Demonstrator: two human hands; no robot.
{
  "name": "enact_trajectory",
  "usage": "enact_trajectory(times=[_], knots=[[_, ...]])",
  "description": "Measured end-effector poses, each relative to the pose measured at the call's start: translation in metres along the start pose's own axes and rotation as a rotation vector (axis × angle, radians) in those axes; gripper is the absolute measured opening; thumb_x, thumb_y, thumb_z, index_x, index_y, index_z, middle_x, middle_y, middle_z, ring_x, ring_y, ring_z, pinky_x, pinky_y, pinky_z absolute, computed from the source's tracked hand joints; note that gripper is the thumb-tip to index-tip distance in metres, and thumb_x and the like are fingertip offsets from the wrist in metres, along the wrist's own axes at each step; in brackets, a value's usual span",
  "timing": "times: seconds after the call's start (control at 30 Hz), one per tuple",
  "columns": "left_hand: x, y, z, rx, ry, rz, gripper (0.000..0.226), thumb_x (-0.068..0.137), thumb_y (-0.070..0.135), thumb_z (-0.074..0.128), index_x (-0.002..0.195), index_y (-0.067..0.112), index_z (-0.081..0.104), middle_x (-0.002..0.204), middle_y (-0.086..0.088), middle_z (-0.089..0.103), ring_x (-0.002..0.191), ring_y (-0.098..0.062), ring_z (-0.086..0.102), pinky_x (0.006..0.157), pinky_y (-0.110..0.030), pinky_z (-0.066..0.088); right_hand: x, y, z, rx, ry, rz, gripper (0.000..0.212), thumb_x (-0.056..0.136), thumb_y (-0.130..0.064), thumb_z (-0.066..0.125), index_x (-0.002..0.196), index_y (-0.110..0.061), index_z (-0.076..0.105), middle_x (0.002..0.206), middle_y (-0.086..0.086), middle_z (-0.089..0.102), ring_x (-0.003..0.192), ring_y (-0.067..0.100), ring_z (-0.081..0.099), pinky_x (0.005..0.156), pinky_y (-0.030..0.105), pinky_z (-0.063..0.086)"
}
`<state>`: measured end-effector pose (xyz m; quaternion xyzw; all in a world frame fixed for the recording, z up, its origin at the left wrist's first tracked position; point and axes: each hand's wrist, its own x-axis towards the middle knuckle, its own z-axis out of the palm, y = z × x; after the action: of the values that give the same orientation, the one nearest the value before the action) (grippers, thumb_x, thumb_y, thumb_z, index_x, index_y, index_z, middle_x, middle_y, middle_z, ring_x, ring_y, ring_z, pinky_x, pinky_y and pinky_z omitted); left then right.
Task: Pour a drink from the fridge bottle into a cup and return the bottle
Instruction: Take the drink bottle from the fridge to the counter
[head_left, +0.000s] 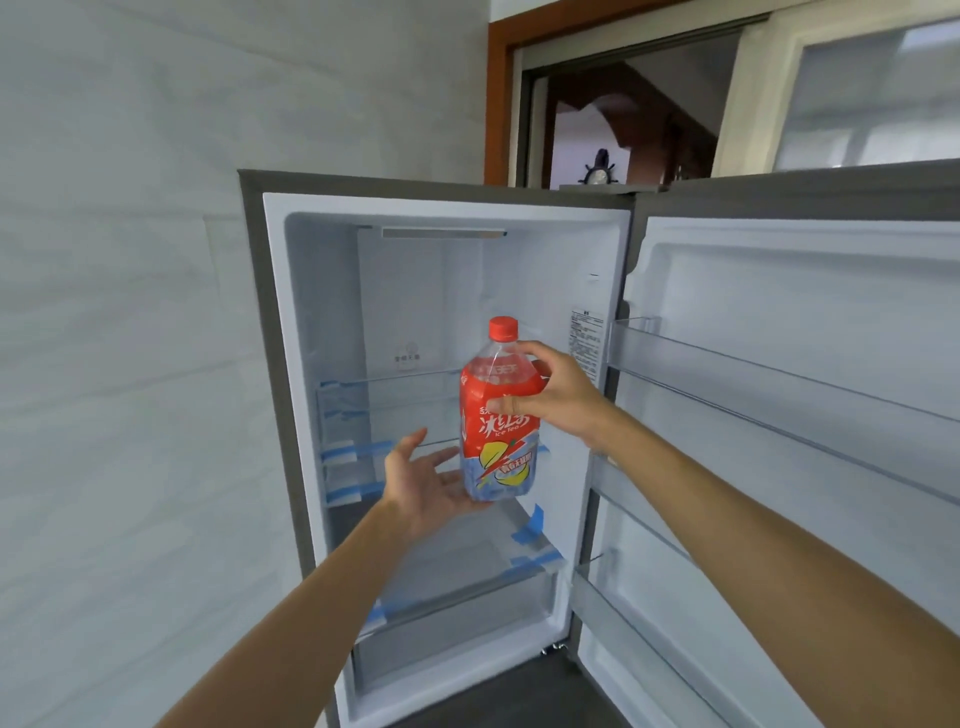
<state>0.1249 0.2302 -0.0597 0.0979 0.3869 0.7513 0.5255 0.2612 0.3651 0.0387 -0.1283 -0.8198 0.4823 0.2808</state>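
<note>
Right grip (556, 395) wraps the shoulder of the ice tea bottle (496, 415), thumb across its red label. Left grip (431, 483) lies open, palm up, fingers under the base. Upright and red-capped, the bottle is held in front of the open fridge (332, 291), level with glass shelves (395, 375) edged in blue tape. The fridge door (779, 291) stands open to the right. A pale tiled wall (130, 260) is on the left, a wood-framed doorway (501, 104) behind, and dark floor (493, 691) below.

one head-worn view, close in front of the open fridge (270, 364), looks straight into its compartment and a little downward; the fridge's door (779, 291) fills the view right of it.
</note>
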Motion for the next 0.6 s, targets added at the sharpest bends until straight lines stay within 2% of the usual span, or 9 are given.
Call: enact_trajectory(times=[0.07, 0.17, 0.37, 0.47, 0.6], knots=[[0.005, -0.001, -0.007, -0.002, -0.042, -0.036, 0.076, 0.093, 0.051, 0.042, 0.149, 0.000, 0.032, 0.140, -0.033, 0.047, 0.115, -0.053, 0.056, 0.087, -0.065, 0.048, -0.009, 0.004, 0.000, -0.009, 0.058, 0.038, 0.076, 0.067, -0.026, 0.089, 0.134, -0.025, 0.053, 0.125, 0.001, 0.063, 0.108, 0.017, 0.064, 0.081, 0.032, 0.058], [0.013, -0.003, -0.017, 0.006, -0.094, -0.086, 0.078, 0.093, 0.052, 0.042, 0.151, 0.001, 0.029, 0.144, -0.032, 0.043, 0.120, -0.054, 0.053, 0.090, -0.067, 0.045, -0.026, 0.009, 0.003, 0.006, 0.162, 0.085, 0.081, 0.060, -0.033, 0.091, 0.132, -0.027, 0.054, 0.125, 0.000, 0.064, 0.109, 0.019, 0.065, 0.086, 0.040, 0.059], [0.009, -0.011, -0.018, 0.009, -0.204, -0.207, 0.077, 0.093, 0.052, 0.043, 0.148, 0.000, 0.032, 0.140, -0.030, 0.047, 0.120, -0.053, 0.054, 0.098, -0.070, 0.041, -0.061, -0.006, 0.016, -0.012, 0.316, 0.150, 0.080, 0.062, -0.023, 0.092, 0.132, -0.021, 0.055, 0.120, 0.000, 0.067, 0.104, 0.017, 0.068, 0.083, 0.036, 0.060], [0.003, -0.019, -0.020, -0.001, -0.278, -0.281, 0.078, 0.091, 0.055, 0.045, 0.149, 0.004, 0.031, 0.144, -0.031, 0.044, 0.122, -0.054, 0.052, 0.097, -0.071, 0.042, -0.083, -0.020, 0.021, -0.034, 0.377, 0.197, 0.072, 0.067, -0.014, 0.089, 0.131, -0.018, 0.055, 0.110, -0.005, 0.068, 0.094, 0.011, 0.069, 0.071, 0.026, 0.060], [-0.003, -0.033, -0.016, 0.006, -0.336, -0.359, 0.080, 0.089, 0.056, 0.047, 0.150, 0.006, 0.032, 0.146, -0.030, 0.042, 0.124, -0.055, 0.050, 0.093, -0.072, 0.043, -0.114, -0.035, 0.024, -0.096, 0.464, 0.255, 0.073, 0.066, -0.015, 0.090, 0.130, -0.020, 0.056, 0.115, 0.001, 0.067, 0.099, 0.015, 0.068, 0.074, 0.029, 0.061]])
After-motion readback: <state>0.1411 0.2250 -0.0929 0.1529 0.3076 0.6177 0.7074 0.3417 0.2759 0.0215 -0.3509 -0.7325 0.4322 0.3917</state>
